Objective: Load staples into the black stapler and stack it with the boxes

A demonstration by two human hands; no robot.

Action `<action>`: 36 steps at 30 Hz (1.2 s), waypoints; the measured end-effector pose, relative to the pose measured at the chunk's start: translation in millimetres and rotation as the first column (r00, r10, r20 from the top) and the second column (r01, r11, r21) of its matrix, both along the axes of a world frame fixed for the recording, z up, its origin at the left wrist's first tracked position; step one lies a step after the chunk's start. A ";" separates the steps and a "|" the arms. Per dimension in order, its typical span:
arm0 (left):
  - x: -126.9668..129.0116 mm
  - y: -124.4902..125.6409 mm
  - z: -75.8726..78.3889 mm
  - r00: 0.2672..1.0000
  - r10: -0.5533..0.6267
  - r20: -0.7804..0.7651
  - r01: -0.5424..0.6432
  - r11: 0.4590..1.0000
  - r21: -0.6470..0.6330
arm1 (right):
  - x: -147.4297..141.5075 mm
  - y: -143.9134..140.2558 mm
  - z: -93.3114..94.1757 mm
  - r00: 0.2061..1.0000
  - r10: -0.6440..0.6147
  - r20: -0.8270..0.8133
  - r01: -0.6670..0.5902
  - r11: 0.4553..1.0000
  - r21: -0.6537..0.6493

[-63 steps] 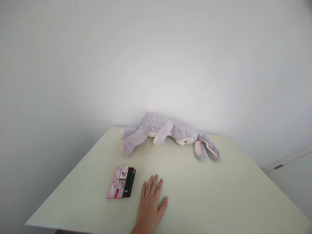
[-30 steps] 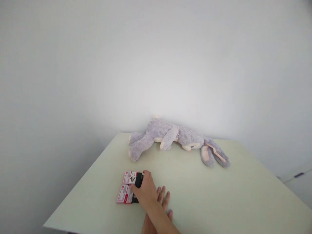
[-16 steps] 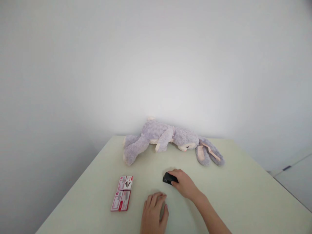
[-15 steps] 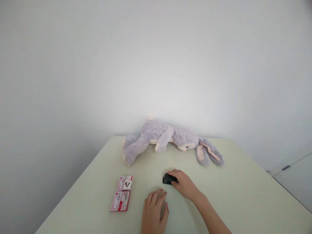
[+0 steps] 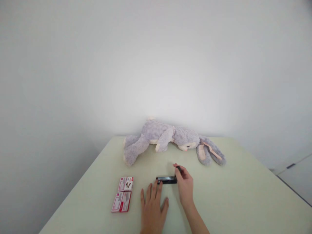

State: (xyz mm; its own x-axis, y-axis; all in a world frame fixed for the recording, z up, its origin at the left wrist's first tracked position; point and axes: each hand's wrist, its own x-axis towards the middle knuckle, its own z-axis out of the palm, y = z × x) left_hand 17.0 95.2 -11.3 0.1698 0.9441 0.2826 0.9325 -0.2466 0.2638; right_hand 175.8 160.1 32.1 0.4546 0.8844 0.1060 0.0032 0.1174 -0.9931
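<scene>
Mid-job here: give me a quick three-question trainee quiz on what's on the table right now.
1. True or false: the right hand grips the black stapler.
2. What lies left of the left hand?
A. red-and-white boxes
B. plush rabbit
3. The rabbit lies at the table's ____ edge.

Key: 1 true; 2 A; 3 far.

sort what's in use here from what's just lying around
In use: black stapler, right hand gripping one end, left hand flat beside it.
Lying about: staple boxes, plush rabbit, both on the table.
</scene>
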 end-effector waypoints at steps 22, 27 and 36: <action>-119.6 -49.1 -31.3 0.981 0.191 0.013 -0.191 0.970 0.148 | 38.2 -121.4 -41.4 0.960 0.237 -0.150 -0.277 0.889 -0.364; -58.8 -28.2 -9.2 0.930 -0.266 0.252 0.279 0.960 -0.019 | 26.2 -106.7 -34.8 0.859 0.511 -0.001 -0.468 0.785 -0.405; -13.5 -7.4 28.5 0.867 -0.237 0.438 0.351 0.914 -0.201 | 66.7 -82.4 -47.7 0.845 0.486 0.222 -0.343 0.812 -0.472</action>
